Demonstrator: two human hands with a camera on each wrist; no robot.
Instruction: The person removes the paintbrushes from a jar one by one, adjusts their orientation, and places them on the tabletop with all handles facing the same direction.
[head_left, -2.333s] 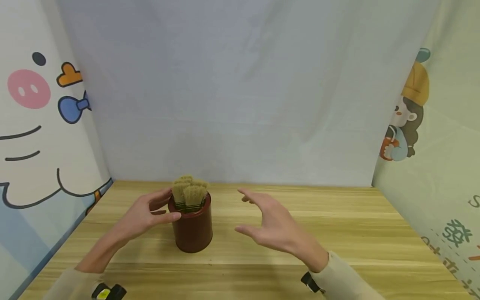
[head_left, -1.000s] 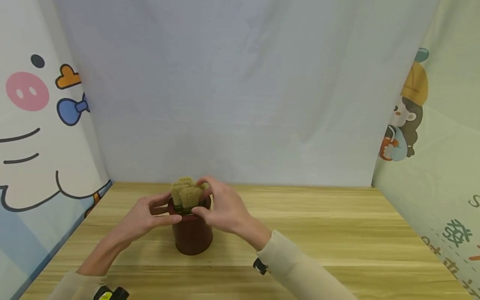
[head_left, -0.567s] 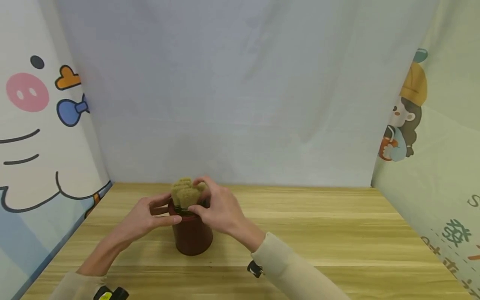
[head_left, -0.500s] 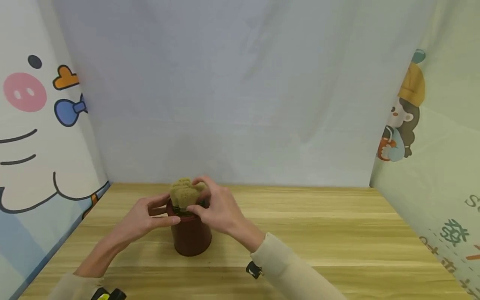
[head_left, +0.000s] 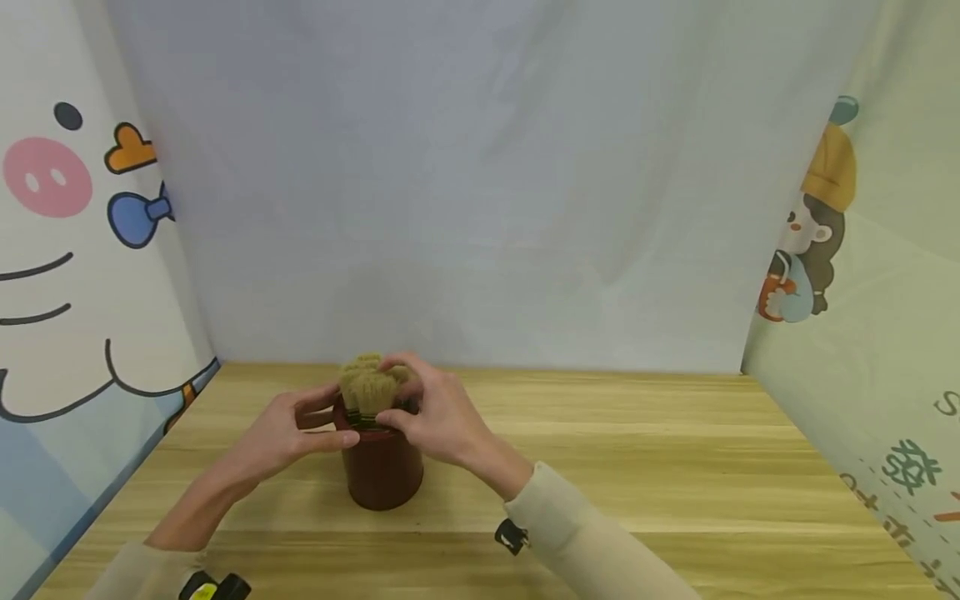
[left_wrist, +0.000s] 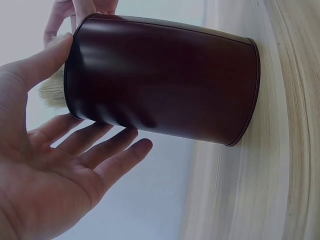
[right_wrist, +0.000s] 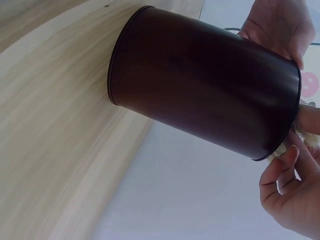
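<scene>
A dark reddish-brown cylindrical pot (head_left: 382, 472) stands upright on the wooden table, bristle ends up with several paintbrushes (head_left: 371, 392) in it. Their pale tan bristles and dark bands rise over the rim; the handles are hidden inside. My left hand (head_left: 279, 433) holds the pot at its left, thumb at the front rim and fingers round the far side. In the left wrist view the fingers lie along the pot's wall (left_wrist: 165, 80). From the right, my right hand (head_left: 446, 417) pinches a brush in the pot's mouth, thumb and fingers at the rim in the right wrist view.
The wooden table (head_left: 637, 467) extends right and toward me. A plain pale curtain (head_left: 480, 208) hangs along its back edge. Printed cloths stand at the left (head_left: 67, 333) and right (head_left: 885, 333) sides.
My right hand came from the right of the pot to its mouth and took hold of a brush. The bristles shifted slightly left. My left hand stayed on the pot.
</scene>
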